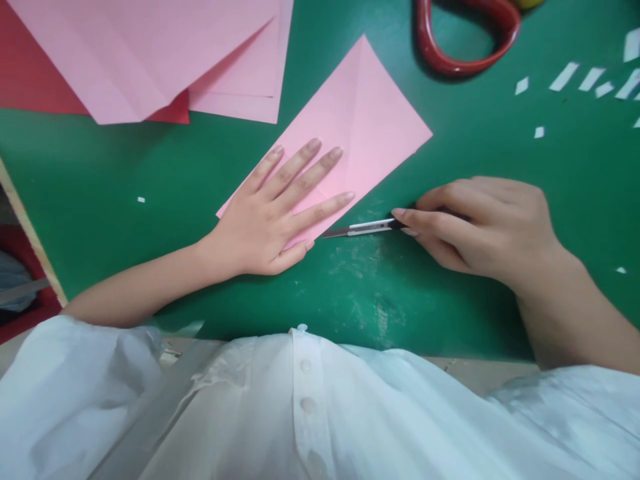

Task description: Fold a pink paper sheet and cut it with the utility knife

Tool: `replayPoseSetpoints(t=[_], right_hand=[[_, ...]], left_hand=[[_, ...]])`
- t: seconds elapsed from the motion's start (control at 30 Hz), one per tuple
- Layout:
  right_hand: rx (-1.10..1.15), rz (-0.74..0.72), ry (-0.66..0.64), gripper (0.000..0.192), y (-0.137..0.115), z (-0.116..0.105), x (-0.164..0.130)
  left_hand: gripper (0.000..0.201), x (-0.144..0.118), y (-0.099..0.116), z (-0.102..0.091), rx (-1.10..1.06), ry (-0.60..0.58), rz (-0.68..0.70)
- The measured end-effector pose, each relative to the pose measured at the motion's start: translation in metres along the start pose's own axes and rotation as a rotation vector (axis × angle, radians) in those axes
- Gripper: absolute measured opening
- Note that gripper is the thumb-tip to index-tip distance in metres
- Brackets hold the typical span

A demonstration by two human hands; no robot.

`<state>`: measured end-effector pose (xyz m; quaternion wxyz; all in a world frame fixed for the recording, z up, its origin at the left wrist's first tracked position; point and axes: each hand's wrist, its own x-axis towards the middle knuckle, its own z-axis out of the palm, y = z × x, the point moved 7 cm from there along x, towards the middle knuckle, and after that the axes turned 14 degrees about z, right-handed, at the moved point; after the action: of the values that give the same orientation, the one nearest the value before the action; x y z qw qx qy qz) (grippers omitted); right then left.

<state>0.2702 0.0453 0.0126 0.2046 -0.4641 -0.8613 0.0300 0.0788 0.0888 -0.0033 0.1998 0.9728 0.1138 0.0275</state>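
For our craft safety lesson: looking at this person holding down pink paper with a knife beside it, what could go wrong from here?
1. The knife blade points toward the left hand, whose thumb lies close to the tip; a slip could cut it.
2. The pink paper is pressed at one end only, so the far end might shift.
3. The blade could score the green mat.

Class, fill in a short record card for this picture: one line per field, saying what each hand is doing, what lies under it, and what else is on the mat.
Surface: green mat
Left hand: pressed flat, fingers spread, on the pink sheet
Pink sheet: creased, lying slantwise on the mat
Right hand: grips a craft knife, blade tip pointing at the sheet's lower edge
Far left: stack of pink papers over a red sheet
Top: red scissor handles
Top right: white paper scraps
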Motion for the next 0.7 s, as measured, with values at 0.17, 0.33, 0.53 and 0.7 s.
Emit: replayPoseSetpoints(t=[0.17,0.33,0.53,0.7], right_hand=[[0.017,-0.013,0.01,0.003,-0.001,0.0,0.001],[0.043,-0.019,-0.017,0.01,0.002,-0.002,0.0],[0.027,0.043,-0.021,0.014,0.013,-0.002,-0.005],[0.016,0.049,-0.02,0.016,0.013,-0.002,-0.006]], left_hand=[[0.067,0.0,0.0,0.0,0.02,0.005,0.001],[0.067,0.0,0.0,0.0,0.019,0.005,0.002],[0.067,-0.001,-0.001,0.001,0.006,-0.011,0.009],[0.065,-0.001,-0.001,0.002,-0.003,-0.021,0.004]])
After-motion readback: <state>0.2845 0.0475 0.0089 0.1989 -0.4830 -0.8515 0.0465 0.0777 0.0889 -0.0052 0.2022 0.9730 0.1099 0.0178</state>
